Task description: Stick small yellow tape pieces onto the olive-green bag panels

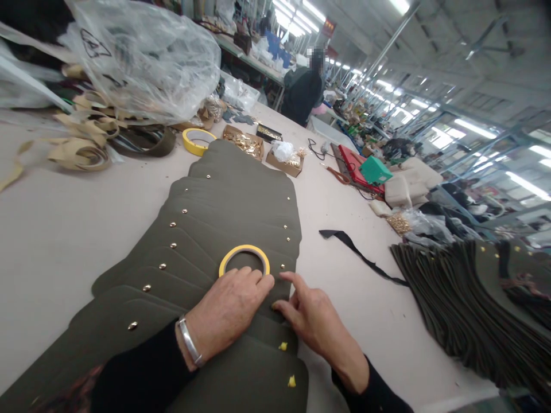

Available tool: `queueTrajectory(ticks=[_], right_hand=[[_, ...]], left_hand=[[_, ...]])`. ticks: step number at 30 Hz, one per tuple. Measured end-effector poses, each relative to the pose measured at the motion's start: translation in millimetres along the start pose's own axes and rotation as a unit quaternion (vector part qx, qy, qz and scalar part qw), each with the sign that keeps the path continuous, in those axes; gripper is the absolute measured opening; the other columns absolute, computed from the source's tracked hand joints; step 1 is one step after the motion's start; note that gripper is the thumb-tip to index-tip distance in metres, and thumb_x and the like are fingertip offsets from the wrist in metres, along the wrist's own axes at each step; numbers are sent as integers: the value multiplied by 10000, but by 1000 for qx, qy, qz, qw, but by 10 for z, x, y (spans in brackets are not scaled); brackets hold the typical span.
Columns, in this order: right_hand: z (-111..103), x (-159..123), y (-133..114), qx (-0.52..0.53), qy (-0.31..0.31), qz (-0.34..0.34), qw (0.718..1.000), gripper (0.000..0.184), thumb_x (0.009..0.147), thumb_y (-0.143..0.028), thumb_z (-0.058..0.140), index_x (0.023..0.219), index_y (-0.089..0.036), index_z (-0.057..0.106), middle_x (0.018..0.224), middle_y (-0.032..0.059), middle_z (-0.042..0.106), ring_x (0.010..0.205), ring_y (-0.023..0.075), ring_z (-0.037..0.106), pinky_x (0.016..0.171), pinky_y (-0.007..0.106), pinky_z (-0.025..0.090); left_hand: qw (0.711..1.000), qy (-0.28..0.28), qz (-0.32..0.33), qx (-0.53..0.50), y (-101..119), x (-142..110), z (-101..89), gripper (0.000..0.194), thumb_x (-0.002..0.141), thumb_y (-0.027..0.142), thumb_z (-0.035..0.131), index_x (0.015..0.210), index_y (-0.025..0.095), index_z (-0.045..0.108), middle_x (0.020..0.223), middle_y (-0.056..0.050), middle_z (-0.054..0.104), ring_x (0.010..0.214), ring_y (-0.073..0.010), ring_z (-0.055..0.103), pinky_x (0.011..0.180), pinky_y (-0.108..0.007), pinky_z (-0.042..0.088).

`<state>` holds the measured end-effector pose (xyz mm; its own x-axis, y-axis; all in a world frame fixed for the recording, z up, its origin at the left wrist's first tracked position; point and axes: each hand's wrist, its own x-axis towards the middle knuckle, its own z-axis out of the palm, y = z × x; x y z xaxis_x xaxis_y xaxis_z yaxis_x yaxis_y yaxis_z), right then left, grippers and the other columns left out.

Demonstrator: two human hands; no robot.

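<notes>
Pinching tape roll [244, 249], left hand [230, 308]; holding thumb-forefinger gap, right hand [316, 318]. Cluttered by plastic bag [150, 69] upper left, cloth stack [467, 301] lower right.

Smooth, matt panels [236, 212] here, their metal studs [147, 288] shining! Smooth-looking tape roll [247, 248], gleaming metal bracelet [189, 341], and there's the plastic bag [155, 63], glossy and crinkled, over a matt, smooth tabletop [353, 310].

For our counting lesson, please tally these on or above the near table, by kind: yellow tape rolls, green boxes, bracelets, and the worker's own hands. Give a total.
Yellow tape rolls: 2
Green box: 1
Bracelet: 1
Hands, left hand and right hand: 2
Total: 6
</notes>
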<state>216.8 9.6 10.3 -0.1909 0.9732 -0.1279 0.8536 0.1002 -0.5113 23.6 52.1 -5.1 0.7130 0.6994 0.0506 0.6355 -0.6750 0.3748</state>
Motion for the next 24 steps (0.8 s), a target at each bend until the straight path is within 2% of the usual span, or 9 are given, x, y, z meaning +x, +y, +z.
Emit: queueTrajectory(ticks=[3, 6, 10, 13, 17, 21, 24], right_hand=[[-62, -55, 65, -58, 23, -134, 989, 117, 921, -153, 506, 989, -177, 597, 792, 35, 643, 709, 155, 599, 659, 253, 463], [-91, -66, 81, -170, -11, -265, 949, 181, 929, -92, 435, 899, -158, 600, 815, 68, 623, 748, 182, 569, 655, 278, 463], [-69, -5, 1, -297, -76, -301, 903, 172, 917, -64, 464, 833, -157, 582, 779, 58, 608, 692, 186, 544, 612, 293, 444], [-61, 79, -105, -336, -122, -274, 893, 151, 889, -55, 506, 807, -154, 584, 779, 65, 628, 697, 188, 572, 614, 291, 439], [-64, 227, -243, -300, -162, -152, 928, 139, 837, -93, 521, 784, -132, 643, 754, 91, 681, 634, 172, 616, 578, 271, 412], [-39, 316, -290, -203, -147, 3, 968, 145, 717, -125, 560, 619, -148, 664, 638, 82, 699, 587, 170, 629, 511, 249, 360], [-33, 276, -241, -93, -102, 61, 989, 158, 688, -101, 555, 624, -155, 690, 599, 48, 696, 550, 143, 612, 492, 225, 354]], left_hand=[[1000, 1, 2, 0, 2, -1, 3, 128, 950, 155, 396, 963, 213, 509, 894, -22, 576, 813, -210, 525, 712, -351, 425], [1000, 4, 3, 2, -3, 8, 17, 131, 953, 164, 388, 964, 217, 507, 900, -26, 578, 825, -222, 531, 713, -366, 434], [1000, 2, 1, 4, -12, 22, 19, 135, 946, 152, 392, 961, 215, 510, 899, -27, 582, 824, -225, 534, 712, -369, 442], [1000, -10, 6, -1, -12, 19, 0, 147, 939, 131, 389, 954, 207, 515, 901, -31, 585, 824, -218, 540, 714, -362, 448], [1000, -2, 11, -20, -18, 2, -22, 150, 942, 137, 385, 941, 205, 518, 902, -35, 588, 825, -215, 549, 730, -367, 460], [999, 8, 16, -33, -34, 1, -31, 147, 938, 136, 399, 933, 200, 531, 884, -36, 596, 811, -208, 567, 732, -360, 476], [998, 44, 20, -42, -55, 4, -44, 161, 933, 134, 411, 980, 198, 551, 872, -32, 611, 815, -198, 592, 739, -341, 495]])
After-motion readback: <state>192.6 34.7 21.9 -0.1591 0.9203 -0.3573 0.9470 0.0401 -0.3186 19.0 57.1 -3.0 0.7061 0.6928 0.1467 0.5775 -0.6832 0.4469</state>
